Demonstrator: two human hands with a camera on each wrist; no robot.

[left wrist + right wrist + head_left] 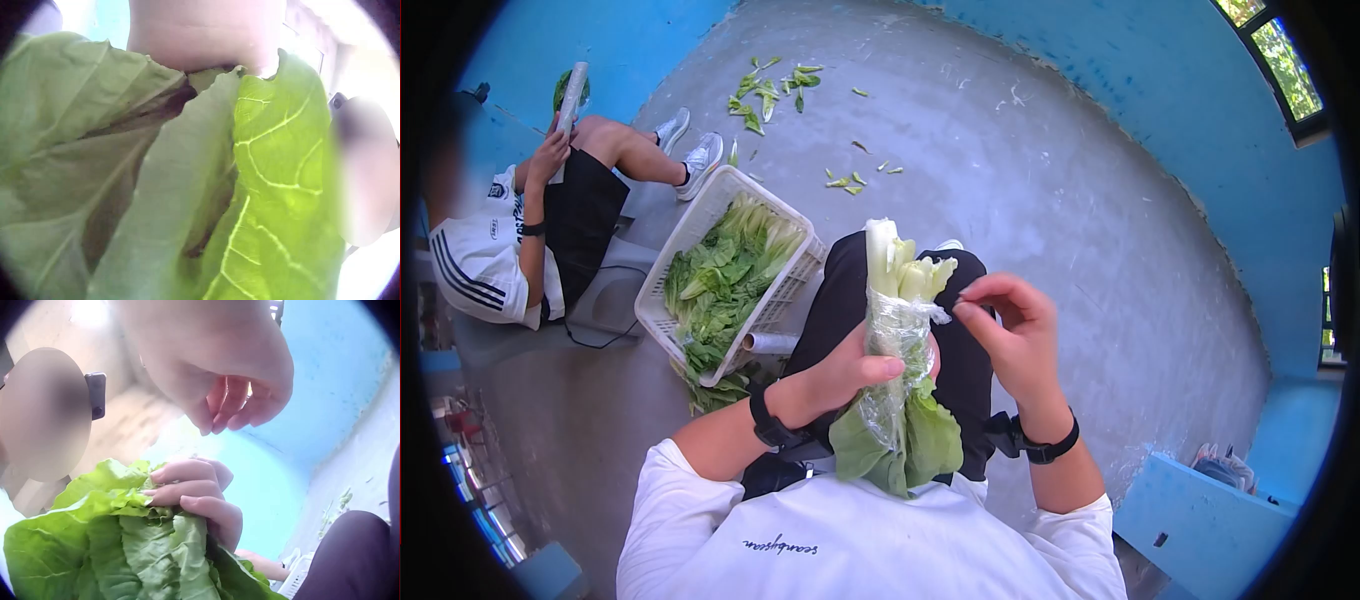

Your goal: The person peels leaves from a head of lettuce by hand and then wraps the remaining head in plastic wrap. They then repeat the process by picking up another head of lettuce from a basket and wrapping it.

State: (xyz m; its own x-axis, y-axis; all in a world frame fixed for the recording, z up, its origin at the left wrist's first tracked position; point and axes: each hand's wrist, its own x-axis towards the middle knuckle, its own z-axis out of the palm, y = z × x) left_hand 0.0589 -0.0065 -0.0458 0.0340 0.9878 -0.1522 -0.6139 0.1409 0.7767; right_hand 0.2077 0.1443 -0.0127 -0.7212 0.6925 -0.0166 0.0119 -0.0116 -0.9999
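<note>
A bundle of leafy greens (900, 335), its middle wrapped in clear film, stands with pale stalks away from the body and leaves toward the white shirt. My left hand (855, 375) grips it round the wrapped part; in the right wrist view its curled fingers (200, 487) lie against the leaves (125, 550). My right hand (1022, 335) is raised to the right of the stalks, thumb and fingertips brought close together; whether a bit of film is between them cannot be told. A twisted white end of film (938, 313) sticks out near it. Leaves (181, 187) fill the left wrist view.
A white basket (662, 325) of greens stands at the left, a film roll (770, 343) beside it. Beyond sits another person (530, 220) holding a roll and greens. Loose leaves (767, 95) lie on the grey floor (1000, 130). A blue box (1200, 515) is at lower right.
</note>
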